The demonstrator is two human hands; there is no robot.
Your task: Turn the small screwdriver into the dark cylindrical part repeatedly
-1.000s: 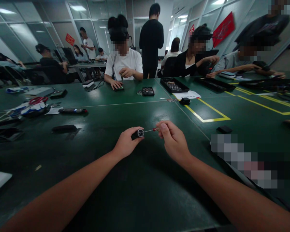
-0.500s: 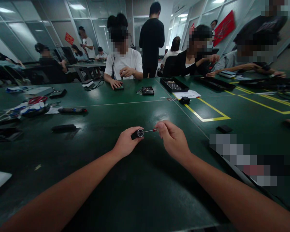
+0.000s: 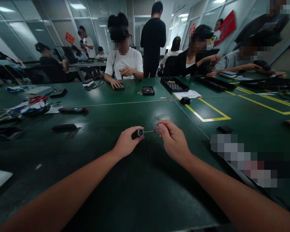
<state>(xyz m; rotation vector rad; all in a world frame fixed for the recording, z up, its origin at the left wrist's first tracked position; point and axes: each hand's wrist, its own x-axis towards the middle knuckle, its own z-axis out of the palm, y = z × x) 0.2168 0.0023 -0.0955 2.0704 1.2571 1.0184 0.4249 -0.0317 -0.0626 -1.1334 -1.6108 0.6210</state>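
A black cylinder (image 3: 136, 133) with a silvery round end is gripped in my left hand (image 3: 127, 141), its open end turned toward the right. My right hand (image 3: 174, 137) is closed on a thin screwdriver (image 3: 149, 131) with a red handle part near the fingers. The screwdriver's metal shaft runs level to the left, its tip at the rim of the cylinder's end; whether the tip goes inside cannot be made out. Fingers hide most of the handle and much of the cylinder. Both hands are held over the green table (image 3: 135, 193).
On the left lie an electric screwdriver-like black tube (image 3: 72, 110), a dark elongated piece (image 3: 64, 127) and red-handled tools (image 3: 38, 99). Black trays (image 3: 174, 85) stand at the far side. A small black block (image 3: 224, 129) lies right. Several people sit opposite.
My right hand's fingers have shifted slightly around the screwdriver handle, with the index finger more extended. The left hand and cylinder hold nearly still.
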